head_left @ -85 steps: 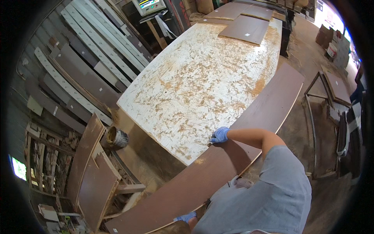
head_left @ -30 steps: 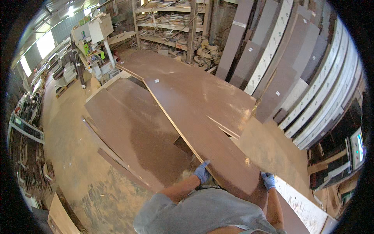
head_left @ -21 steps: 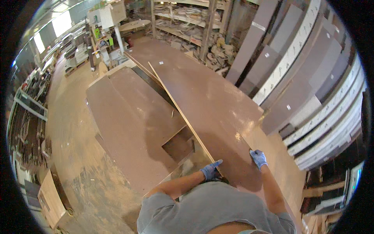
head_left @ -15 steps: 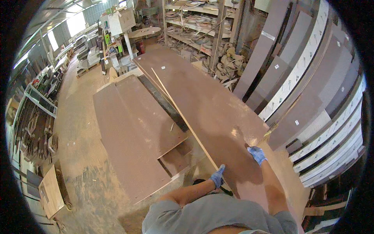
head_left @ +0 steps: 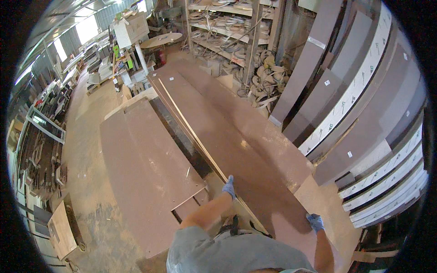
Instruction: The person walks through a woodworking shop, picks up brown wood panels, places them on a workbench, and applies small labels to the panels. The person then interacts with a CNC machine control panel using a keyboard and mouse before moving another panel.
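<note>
Between the gloved fingers, a long, narrow brown board (head_left: 241, 159), smooth-faced and dusted in places, reaching from about 5 o'clock up to 11. Along its left side, a pale raw edge (head_left: 200, 142); near the far end, a small white label (head_left: 171, 78).

Left hand (head_left: 228, 189), just below centre toward 6 o'clock: clamped on the pale edge, thumb along it, the fingers beneath hidden. Right hand (head_left: 315, 222), toward 4 o'clock: closed at the opposite edge, undersides of the fingers out of sight.

Just beside the pale edge, a dark gap (head_left: 175, 132) toward 10 o'clock, then a wide brown panel (head_left: 132, 154) at 8 to 9 o'clock with a notch in its near end. Under the board's far right side, another brown panel (head_left: 273, 141), overlapped; contact along the length impossible to tell. Open dusty floor (head_left: 95, 159) at 9 o'clock, with a narrower strip at 4. Beyond, leaning boards (head_left: 359, 150) from 1 to 4 o'clock and loaded shelving (head_left: 253, 45) at 12 to 1.
</note>
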{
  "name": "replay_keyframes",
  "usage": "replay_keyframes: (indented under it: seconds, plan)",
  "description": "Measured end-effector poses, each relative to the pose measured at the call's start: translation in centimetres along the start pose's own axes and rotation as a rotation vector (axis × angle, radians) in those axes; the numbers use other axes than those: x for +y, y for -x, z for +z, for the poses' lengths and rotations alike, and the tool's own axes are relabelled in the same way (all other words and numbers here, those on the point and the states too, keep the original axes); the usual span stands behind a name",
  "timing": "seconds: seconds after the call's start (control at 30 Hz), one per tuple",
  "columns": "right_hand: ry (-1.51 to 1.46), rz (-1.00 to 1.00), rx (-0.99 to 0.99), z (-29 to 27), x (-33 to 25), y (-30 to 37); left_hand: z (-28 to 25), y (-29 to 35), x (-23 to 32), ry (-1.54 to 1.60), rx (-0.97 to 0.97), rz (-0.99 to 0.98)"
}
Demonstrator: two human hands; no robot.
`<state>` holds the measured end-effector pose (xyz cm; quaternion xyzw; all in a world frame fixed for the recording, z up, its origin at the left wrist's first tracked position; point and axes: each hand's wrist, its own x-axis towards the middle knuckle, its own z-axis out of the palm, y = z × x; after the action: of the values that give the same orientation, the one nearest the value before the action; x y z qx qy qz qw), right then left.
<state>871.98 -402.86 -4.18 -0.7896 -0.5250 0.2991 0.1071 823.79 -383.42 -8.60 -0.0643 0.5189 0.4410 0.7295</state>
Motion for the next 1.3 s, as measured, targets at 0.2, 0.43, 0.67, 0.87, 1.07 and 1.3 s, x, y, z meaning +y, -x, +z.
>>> replay_keyframes:
  seconds: [0.2, 0.43, 0.67, 0.87, 1.07, 1.3]
  plan:
    - [-0.162, -0.004, -0.042, 1.5, -15.5, -7.9, 0.3, -6.0, 13.0, -0.009, 0.237, 0.226]
    - [-0.986, -0.332, -0.413, 6.8, -27.7, -12.1, 2.7, -3.9, 17.0, -0.314, 0.217, 0.830]
    - [-0.243, 0.028, -0.283, 7.7, -17.9, 0.8, 1.9, -6.3, 3.7, -1.119, -0.194, 0.879]
    - [-0.466, 0.369, 0.190, 9.8, -2.3, 11.3, 11.0, 4.6, -11.4, -1.828, -0.802, 1.146]
    - [-0.564, 0.441, 0.388, 10.8, 3.7, 25.5, 12.0, 5.7, -30.1, -2.326, -1.383, 1.013]
    - [-0.537, 0.705, 0.248, 15.2, 9.6, 28.9, 13.6, 7.4, -34.2, -2.823, -1.066, 0.854]
